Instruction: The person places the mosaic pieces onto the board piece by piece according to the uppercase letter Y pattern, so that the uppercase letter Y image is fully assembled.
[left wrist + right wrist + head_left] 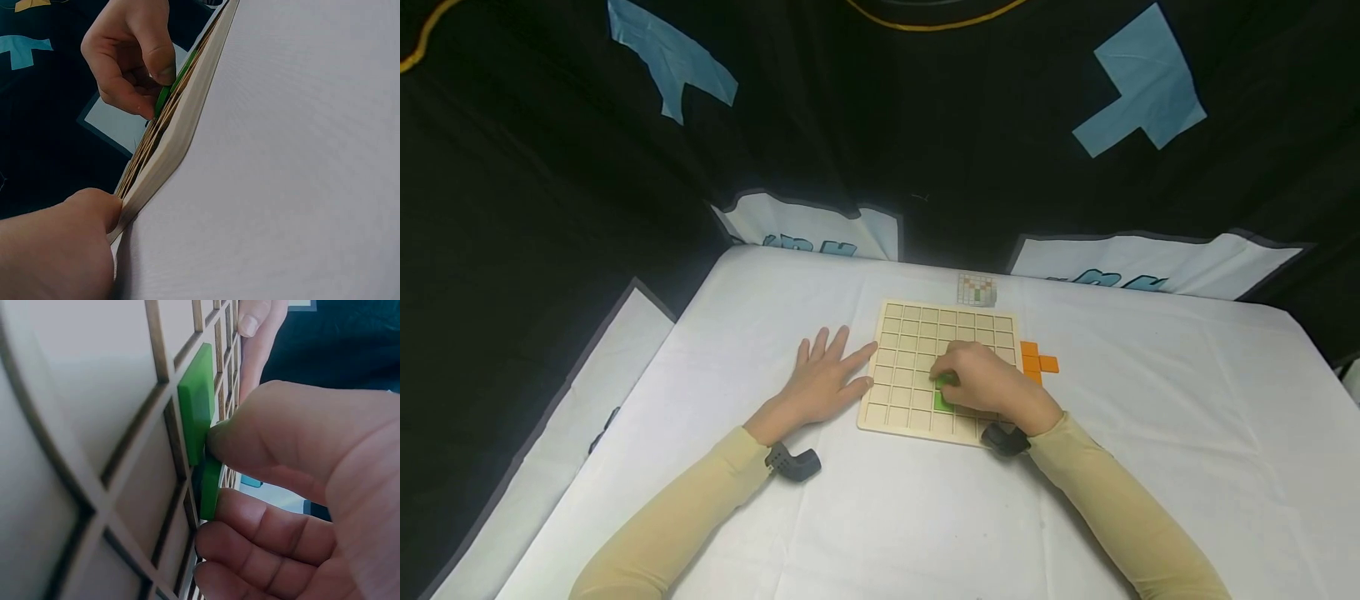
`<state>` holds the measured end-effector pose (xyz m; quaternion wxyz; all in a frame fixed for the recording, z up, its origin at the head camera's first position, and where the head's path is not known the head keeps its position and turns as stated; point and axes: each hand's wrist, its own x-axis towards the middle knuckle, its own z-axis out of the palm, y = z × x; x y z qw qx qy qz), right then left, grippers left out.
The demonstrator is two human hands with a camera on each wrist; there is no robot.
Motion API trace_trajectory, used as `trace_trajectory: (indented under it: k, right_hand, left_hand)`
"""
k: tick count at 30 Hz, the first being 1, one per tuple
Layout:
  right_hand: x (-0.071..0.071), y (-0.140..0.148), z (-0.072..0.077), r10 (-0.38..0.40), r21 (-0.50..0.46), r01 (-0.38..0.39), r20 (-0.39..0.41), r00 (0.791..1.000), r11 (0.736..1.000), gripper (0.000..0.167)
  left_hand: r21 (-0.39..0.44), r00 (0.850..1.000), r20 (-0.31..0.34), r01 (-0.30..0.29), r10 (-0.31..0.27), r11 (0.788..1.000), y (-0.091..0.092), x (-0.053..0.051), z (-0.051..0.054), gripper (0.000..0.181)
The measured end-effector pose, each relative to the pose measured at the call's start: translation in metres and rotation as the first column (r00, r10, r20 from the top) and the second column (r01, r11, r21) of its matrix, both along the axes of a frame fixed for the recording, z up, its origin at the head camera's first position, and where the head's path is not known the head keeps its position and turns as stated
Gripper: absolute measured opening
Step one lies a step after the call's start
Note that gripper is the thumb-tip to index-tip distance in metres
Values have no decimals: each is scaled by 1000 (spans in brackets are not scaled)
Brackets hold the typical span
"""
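Observation:
A wooden grid board (902,377) lies on the white table. My right hand (988,379) pinches a green tile (212,487) between thumb and fingers at the board's surface, just beyond a second green tile (943,402) that sits in a cell. In the right wrist view the two green tiles (197,403) are close together, the pinched one slightly tilted. My left hand (822,382) has its fingers spread, with thumb and index fingertip touching the board's left edge. The left wrist view shows the left thumb (94,206) against the board's rim (181,140).
Several orange tiles (1031,360) lie against the board's right edge, partly hidden by the right hand. A small card with a coloured grid pattern (977,290) lies beyond the board. Dark curtains (925,150) stand behind the table (1150,400).

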<state>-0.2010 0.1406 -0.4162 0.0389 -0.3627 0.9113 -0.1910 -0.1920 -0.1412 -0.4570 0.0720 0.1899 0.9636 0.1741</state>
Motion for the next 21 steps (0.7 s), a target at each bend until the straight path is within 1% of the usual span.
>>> trace_trajectory:
  k: [16,21]
  right_hand:
    - [1,-1,0,-36,0,36,46,998,999,28]
    - [1,-1,0,-30,2,30,38,999,1000,28]
  left_hand:
    - [-7,1000,9,-5,5,1000,1,0,1,61]
    - [-1,1000,13,-6,6,1000,1,0,0,61]
